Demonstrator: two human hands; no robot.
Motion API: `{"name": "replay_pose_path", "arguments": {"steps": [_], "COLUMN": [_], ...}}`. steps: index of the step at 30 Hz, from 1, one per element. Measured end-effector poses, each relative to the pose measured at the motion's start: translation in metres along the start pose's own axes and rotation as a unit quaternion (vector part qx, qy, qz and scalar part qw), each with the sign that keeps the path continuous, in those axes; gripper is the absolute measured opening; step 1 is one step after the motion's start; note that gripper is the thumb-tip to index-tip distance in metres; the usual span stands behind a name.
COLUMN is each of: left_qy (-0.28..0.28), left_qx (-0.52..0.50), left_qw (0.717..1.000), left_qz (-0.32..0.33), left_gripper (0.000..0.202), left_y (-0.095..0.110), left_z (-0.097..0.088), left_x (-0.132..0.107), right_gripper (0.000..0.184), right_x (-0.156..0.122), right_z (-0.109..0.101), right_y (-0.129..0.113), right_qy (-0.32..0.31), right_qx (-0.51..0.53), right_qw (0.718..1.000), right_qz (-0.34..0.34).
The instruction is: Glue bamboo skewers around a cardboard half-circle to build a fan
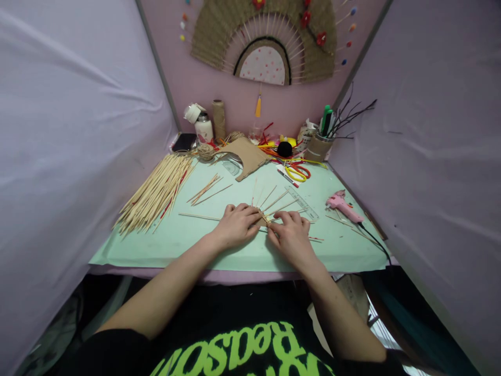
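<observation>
On the table in front of me lies a small brown cardboard piece (pixel 263 221) with thin bamboo sticks (pixel 276 201) fanning out from it. My left hand (pixel 238 225) presses its fingers together on the cardboard's left side and keeps hold of it. At the right edge, my right hand (pixel 290 236) pinches a bamboo stick where it meets the cardboard. The fingers partly cover the stick ends. One long stick (pixel 199 216) extends out to the left of my left hand. A clear ruler (pixel 302 202) lies just beyond my right hand.
A large bundle of sticks (pixel 156 193) spreads at the left. To the right rests a pink glue gun (pixel 344 206) with a black cord. Scissors (pixel 296 172), a cut cardboard sheet (pixel 246 155), a bottle (pixel 203 128) and a pen holder (pixel 319 148) stand or lie towards the back.
</observation>
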State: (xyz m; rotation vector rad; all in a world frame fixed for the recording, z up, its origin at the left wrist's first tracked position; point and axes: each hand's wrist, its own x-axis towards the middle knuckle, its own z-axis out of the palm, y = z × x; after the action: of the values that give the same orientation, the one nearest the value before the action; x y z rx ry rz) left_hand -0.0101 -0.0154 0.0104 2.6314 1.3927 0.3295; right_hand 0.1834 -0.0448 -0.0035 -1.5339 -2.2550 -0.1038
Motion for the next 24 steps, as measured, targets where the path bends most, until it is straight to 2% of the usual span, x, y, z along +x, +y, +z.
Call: {"name": "replay_pose_path", "arguments": {"steps": [24], "left_qy": [-0.009], "left_qx": [-0.002], "left_qw": [1.000], "left_qz": [-0.006], "left_gripper": [0.038], "left_y": [0.0003], "left_z": [-0.0009], "left_x": [-0.0001], "right_gripper": [0.014], "right_x": [0.0004], "right_z": [0.0016], "right_y": [0.0008], "right_qy": [0.001], "right_qx": [0.001], "right_qw": [1.000], "right_qz": [0.005]}}
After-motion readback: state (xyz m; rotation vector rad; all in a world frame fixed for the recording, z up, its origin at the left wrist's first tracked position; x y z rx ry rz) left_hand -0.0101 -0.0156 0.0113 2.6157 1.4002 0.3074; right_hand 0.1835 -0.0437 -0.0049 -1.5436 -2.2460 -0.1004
